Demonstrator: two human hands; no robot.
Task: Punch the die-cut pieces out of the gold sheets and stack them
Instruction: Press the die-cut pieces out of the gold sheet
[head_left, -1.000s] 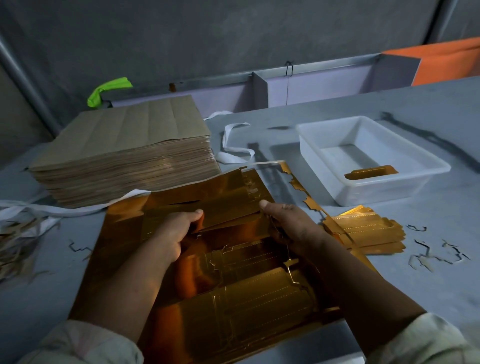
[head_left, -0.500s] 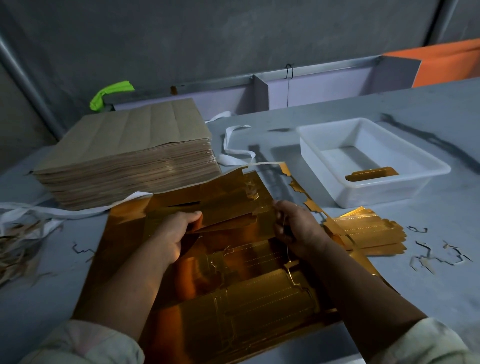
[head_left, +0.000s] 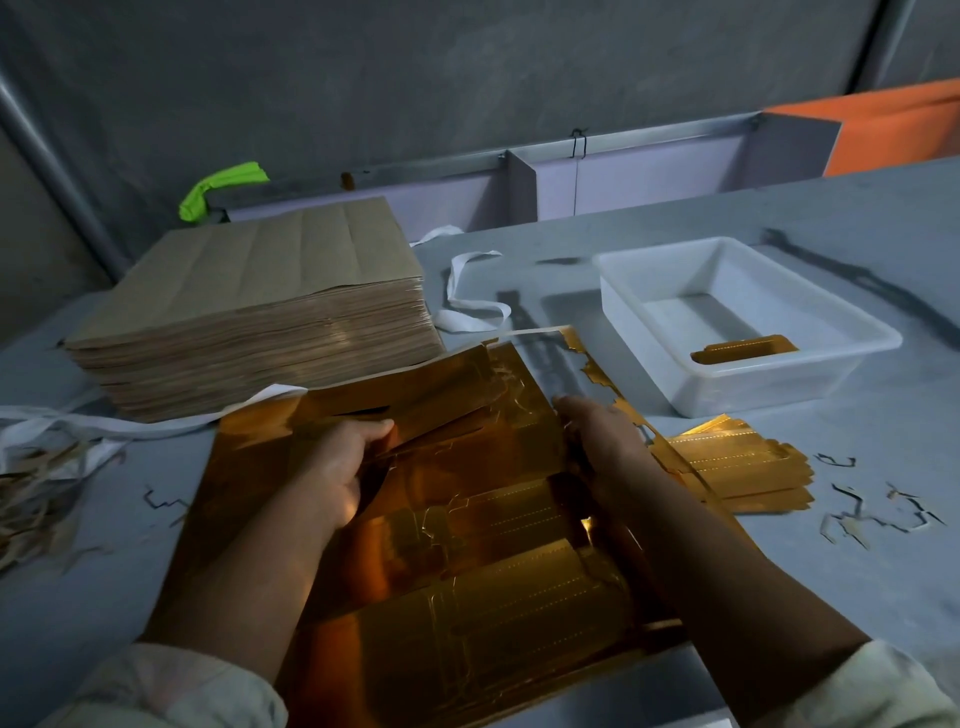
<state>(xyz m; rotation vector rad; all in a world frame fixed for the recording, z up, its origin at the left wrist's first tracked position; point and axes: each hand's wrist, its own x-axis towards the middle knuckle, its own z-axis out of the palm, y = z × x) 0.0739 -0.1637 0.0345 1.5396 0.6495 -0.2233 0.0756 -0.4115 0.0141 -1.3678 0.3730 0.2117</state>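
1. Two hands work the far half of the gold sheet (head_left: 467, 597), which lies on the desk (head_left: 857, 597) straight in front of the person.
2. The left hand (head_left: 337, 467) pinches the left end of a half-lifted die-cut piece (head_left: 441, 410), with the thumb on top. The right hand (head_left: 602, 441) curls its fingers over the piece's right end, and its fingertips are hidden behind the foil.
3. The piece is a long strip. Its long axis runs left to right between the two hands, and its far edge is raised off the sheet. It appears not yet fully torn free along its near side, though the glare makes that hard to confirm.
4. The stack of punched pieces (head_left: 743, 467) lies on the desk to the right of the sheet, just beside the right wrist. Its long axis also runs roughly left to right. The right hand is the nearer one, so once the piece is free it should only need a short sideways carry to the right, with little or no turning.
5. A white tray (head_left: 649, 275) beyond the stack holds one gold piece. A tall brown pile (head_left: 260, 322) stands beyond the left hand, and thin scraps (head_left: 872, 514) lie to the right of the stack.
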